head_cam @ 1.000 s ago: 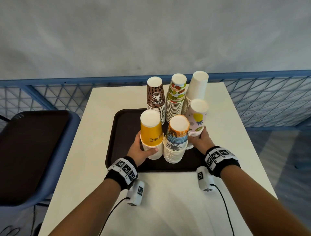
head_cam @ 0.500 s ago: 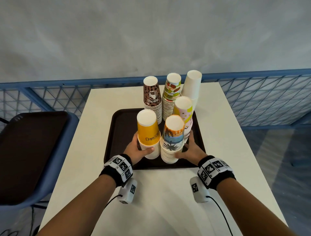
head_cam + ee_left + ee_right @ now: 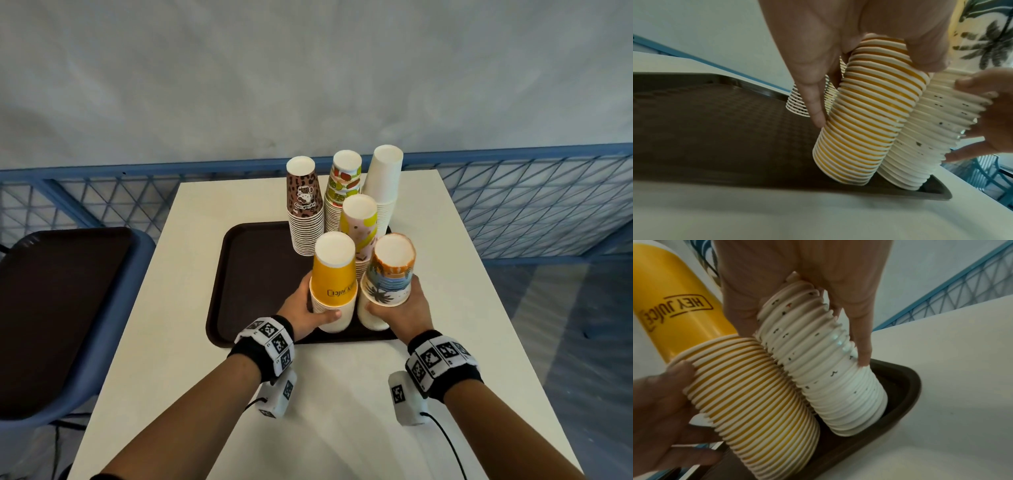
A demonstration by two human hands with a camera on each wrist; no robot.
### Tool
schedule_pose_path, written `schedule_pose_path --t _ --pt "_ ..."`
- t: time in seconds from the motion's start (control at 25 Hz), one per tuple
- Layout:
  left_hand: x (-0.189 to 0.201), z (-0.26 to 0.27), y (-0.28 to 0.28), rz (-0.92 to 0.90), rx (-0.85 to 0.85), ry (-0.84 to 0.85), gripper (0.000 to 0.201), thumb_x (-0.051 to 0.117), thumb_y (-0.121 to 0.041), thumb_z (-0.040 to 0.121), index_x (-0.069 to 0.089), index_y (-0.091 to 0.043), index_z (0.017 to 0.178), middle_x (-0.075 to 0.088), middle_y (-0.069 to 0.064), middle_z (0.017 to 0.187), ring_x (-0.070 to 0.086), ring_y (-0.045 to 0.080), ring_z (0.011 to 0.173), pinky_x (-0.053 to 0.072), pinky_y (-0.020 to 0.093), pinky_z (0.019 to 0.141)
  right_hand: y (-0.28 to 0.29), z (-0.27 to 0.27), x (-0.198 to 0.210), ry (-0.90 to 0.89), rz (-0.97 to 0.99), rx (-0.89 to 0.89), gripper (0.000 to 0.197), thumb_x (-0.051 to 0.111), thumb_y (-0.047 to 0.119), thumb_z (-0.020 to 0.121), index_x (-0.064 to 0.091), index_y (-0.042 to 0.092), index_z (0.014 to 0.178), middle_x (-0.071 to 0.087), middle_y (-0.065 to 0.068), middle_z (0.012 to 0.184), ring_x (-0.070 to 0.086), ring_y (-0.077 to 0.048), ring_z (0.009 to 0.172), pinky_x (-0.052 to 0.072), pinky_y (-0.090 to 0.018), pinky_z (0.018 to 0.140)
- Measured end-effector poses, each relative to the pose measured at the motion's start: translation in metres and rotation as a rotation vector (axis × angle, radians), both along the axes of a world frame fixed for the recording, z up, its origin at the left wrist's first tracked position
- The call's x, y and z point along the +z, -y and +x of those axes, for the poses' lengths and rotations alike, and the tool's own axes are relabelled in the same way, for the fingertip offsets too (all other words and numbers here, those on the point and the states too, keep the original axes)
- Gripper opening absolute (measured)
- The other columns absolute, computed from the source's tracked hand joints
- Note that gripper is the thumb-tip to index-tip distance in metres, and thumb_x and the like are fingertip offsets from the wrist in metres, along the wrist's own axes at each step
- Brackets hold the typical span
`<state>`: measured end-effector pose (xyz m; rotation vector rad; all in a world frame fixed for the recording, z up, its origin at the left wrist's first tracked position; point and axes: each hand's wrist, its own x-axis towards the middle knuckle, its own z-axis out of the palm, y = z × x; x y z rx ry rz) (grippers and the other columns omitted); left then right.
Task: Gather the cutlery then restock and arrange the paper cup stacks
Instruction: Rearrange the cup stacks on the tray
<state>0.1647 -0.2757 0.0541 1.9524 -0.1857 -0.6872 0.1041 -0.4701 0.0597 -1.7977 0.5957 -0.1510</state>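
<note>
White table (image 3: 342, 394) against a grey wall and a blue mesh railing (image 3: 513, 205), bearing a dark brown tray (image 3: 253, 274). Step in hand, as judged: arranging the paper cup stacks; no cutlery is visible. The left hand (image 3: 305, 308) is wrapped round the yellow cup stack (image 3: 334, 277), fingers behind and thumb in front; the right hand (image 3: 407, 308) is clasped likewise on the palm-print cup stack (image 3: 388, 274). The two stacks lean side by side and touch at the tray's near right corner, the yellow one's base on the tray floor in the left wrist view, the other's by the corner rim. The next move probably calls for standing both upright and close together without tipping the neighbours. Tray contents: six inverted stacks, the two held in front, a pastel spotted stack (image 3: 359, 226) just behind them, then a back row of leopard-print stack (image 3: 305, 205), fruit-print stack (image 3: 344, 185) and plain white stack (image 3: 383, 181). The tray's left part is bare. A dark chair (image 3: 51, 308) stands left of the table
</note>
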Motion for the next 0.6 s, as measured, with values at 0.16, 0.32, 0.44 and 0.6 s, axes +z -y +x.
schedule_pose_path --t 0.16,0.32,0.44,0.6 --pt "0.002 0.000 0.015 0.048 -0.125 -0.024 0.094 0.074 -0.018 0.073 0.015 -0.029 0.145 0.048 -0.004 0.134 0.044 0.014 0.124 0.034 0.036 0.109 0.019 0.007 -0.011 0.010 0.046 -0.081 0.082 0.088 0.014 0.054 0.045 0.016 0.124 0.060 -0.006 0.122 0.060 -0.021 0.106 0.048 -0.040 0.097" --pt "0.017 0.018 0.016 -0.042 -0.002 -0.273 0.079 0.054 -0.017 0.069 0.027 -0.030 0.142 0.047 0.001 0.129 0.044 0.022 0.113 0.037 0.038 0.091 0.023 0.021 -0.016 0.011 0.046 -0.086 0.086 0.089 0.021 0.054 0.043 0.020 0.127 0.060 -0.003 0.124 0.059 -0.022 0.110 0.047 -0.043 0.100" --pt "0.030 0.048 0.013 -0.039 0.117 -0.169 0.047 0.043 -0.029 0.094 0.033 -0.029 0.140 0.041 0.003 0.145 0.040 0.025 0.131 0.036 0.041 0.098 0.026 0.030 -0.017 0.001 0.052 -0.063 0.089 0.086 0.014 0.057 0.039 0.021 0.132 0.058 0.003 0.119 0.057 -0.021 0.111 0.045 -0.039 0.102" --pt "0.047 0.079 0.024 -0.033 -0.017 0.031 0.075 0.064 -0.022 0.083 0.022 -0.029 0.145 0.033 0.004 0.151 0.037 0.025 0.136 0.033 0.045 0.112 0.030 0.038 -0.020 -0.009 0.094 -0.004 0.086 0.087 0.012 0.057 0.043 0.025 0.129 0.061 0.004 0.113 0.059 -0.020 0.108 0.047 -0.036 0.098"
